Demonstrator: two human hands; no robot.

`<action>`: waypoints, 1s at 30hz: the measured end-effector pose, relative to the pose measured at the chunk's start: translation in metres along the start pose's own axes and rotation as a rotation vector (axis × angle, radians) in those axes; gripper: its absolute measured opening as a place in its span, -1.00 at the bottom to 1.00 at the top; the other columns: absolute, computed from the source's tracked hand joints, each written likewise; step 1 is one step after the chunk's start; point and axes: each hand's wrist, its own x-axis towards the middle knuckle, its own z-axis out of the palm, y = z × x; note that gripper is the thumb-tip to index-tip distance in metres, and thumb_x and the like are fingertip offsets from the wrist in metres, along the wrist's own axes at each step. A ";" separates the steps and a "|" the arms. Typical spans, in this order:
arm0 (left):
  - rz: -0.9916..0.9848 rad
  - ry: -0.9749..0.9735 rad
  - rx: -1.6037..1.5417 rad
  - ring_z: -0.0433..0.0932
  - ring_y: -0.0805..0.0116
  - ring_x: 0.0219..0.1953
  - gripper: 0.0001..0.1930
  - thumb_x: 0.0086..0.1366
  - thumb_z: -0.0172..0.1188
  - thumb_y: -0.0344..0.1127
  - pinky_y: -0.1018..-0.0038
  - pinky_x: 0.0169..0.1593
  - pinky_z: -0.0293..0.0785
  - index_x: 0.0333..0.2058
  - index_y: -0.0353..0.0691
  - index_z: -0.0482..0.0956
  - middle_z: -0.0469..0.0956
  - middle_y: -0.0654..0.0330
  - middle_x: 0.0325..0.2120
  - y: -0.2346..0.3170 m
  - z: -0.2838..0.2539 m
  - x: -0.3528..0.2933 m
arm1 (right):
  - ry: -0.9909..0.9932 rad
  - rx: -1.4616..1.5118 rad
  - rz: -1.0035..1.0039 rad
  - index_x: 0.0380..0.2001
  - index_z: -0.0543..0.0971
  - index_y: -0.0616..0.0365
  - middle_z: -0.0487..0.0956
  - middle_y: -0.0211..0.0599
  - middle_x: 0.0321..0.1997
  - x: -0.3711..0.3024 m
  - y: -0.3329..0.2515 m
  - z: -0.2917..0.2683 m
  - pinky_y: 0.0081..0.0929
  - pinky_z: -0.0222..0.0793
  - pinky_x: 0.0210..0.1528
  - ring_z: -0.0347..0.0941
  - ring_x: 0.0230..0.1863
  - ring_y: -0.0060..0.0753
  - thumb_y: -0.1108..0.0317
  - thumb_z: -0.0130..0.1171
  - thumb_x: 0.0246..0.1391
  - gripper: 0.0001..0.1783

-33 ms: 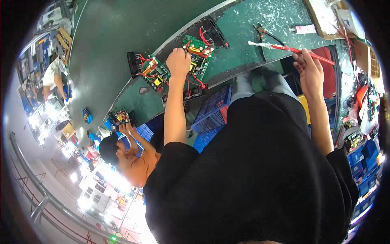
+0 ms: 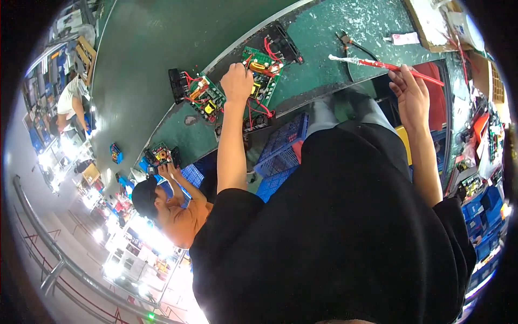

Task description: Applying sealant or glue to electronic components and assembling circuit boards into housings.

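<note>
Right hand [image 2: 411, 97] gripping a red stick [image 2: 377, 65], white-smeared tip pointing left over the bench [image 2: 318, 35]. Left hand [image 2: 237, 81] at left edge of green circuit board [image 2: 274, 81], fingers curled; can't tell grip. Second board [image 2: 208, 97] sits left; pliers [image 2: 345, 39] right.

Surface: long green counter [image 2: 318, 29], flecked with white toward the right.
Tool: metal pliers with dark handles [image 2: 346, 39], lying on it.
Storage below: blue plastic lattice crate [image 2: 274, 154].
Neighbour: seated co-worker in an orange top [image 2: 186, 224] and black cap [image 2: 144, 197].
Far left: person in a white top [image 2: 69, 97].
Lower left: grey metal railing [image 2: 81, 276].
</note>
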 end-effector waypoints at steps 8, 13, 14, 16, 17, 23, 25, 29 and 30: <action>-0.074 0.008 0.006 0.51 -0.05 -0.45 -0.75 0.03 0.15 -0.21 0.09 -0.37 0.40 -0.61 -0.32 0.50 0.49 -0.03 -0.54 0.017 -0.051 0.003 | -0.021 0.029 0.006 -0.19 0.43 0.16 0.51 -0.35 -0.24 -0.002 -0.005 -0.014 -0.57 0.37 -0.23 0.50 -0.18 -0.46 0.35 0.04 0.16 -0.82; -0.301 -0.210 -0.152 0.56 0.03 -0.54 -0.72 -0.04 0.21 -0.22 0.25 -0.40 0.50 -0.61 -0.41 0.54 0.54 -0.06 -0.63 0.017 -0.046 0.020 | -0.023 0.007 0.001 -0.19 0.43 0.18 0.51 -0.34 -0.25 0.001 -0.012 -0.018 -0.56 0.37 -0.23 0.50 -0.18 -0.44 0.34 0.05 0.16 -0.80; -0.302 -0.204 -0.153 0.56 0.03 -0.54 -0.72 -0.04 0.21 -0.22 0.25 -0.40 0.50 -0.61 -0.41 0.54 0.54 -0.06 -0.63 0.013 -0.038 0.024 | -0.038 -0.003 0.008 -0.18 0.42 0.19 0.51 -0.34 -0.25 0.003 -0.012 -0.019 -0.56 0.37 -0.23 0.50 -0.17 -0.43 0.34 0.05 0.16 -0.79; -0.804 -0.311 -0.784 0.57 0.25 -0.59 -0.75 -0.04 0.25 -0.29 0.39 -0.48 0.55 -0.59 -0.45 0.54 0.53 0.06 -0.66 -0.011 -0.015 0.014 | -0.090 -0.011 0.006 -0.17 0.42 0.19 0.50 -0.34 -0.24 0.003 -0.010 -0.010 -0.56 0.37 -0.22 0.50 -0.17 -0.43 0.33 0.06 0.15 -0.78; -0.885 -0.268 -0.935 0.55 0.39 -0.58 -0.80 -0.05 0.24 -0.38 0.51 -0.53 0.56 -0.58 -0.47 0.54 0.51 0.13 -0.65 -0.009 -0.008 0.009 | -0.108 -0.027 -0.007 -0.16 0.41 0.19 0.50 -0.34 -0.24 0.004 -0.010 -0.009 -0.55 0.37 -0.22 0.50 -0.17 -0.42 0.33 0.06 0.15 -0.77; -1.119 -0.106 -1.228 0.52 0.38 -0.60 -0.76 -0.04 0.23 -0.35 0.48 -0.52 0.54 -0.49 -0.48 0.51 0.50 0.11 -0.59 0.020 0.011 -0.032 | -0.218 -0.148 -0.125 -0.16 0.40 0.19 0.51 -0.32 -0.23 0.010 -0.004 0.008 -0.54 0.39 -0.19 0.50 -0.17 -0.43 0.32 0.05 0.16 -0.77; -1.186 -0.107 -1.231 0.52 0.38 -0.59 -0.77 -0.03 0.22 -0.35 0.48 -0.50 0.54 -0.49 -0.46 0.50 0.50 0.11 -0.59 0.025 0.018 -0.045 | -0.252 -0.191 -0.144 -0.16 0.39 0.20 0.51 -0.30 -0.23 0.019 0.011 0.020 -0.53 0.41 -0.19 0.49 -0.16 -0.44 0.34 0.05 0.16 -0.77; -1.166 -0.108 -1.256 0.51 0.41 -0.56 -0.71 0.01 0.24 -0.26 0.48 -0.44 0.49 -0.43 -0.43 0.50 0.49 0.17 -0.58 0.049 0.011 -0.051 | -0.344 -0.231 -0.315 -0.20 0.38 0.23 0.53 -0.25 -0.22 0.049 0.053 0.037 -0.53 0.43 -0.21 0.49 -0.18 -0.47 0.41 0.05 0.14 -0.81; -1.018 -0.223 -1.015 0.50 0.36 -0.58 -0.69 0.02 0.22 -0.23 0.43 -0.45 0.45 -0.42 -0.44 0.50 0.49 0.11 -0.58 0.046 0.007 -0.050 | -0.372 -0.324 -0.360 -0.20 0.37 0.24 0.53 -0.23 -0.21 0.057 0.060 0.045 -0.53 0.43 -0.21 0.50 -0.19 -0.46 0.41 0.05 0.15 -0.82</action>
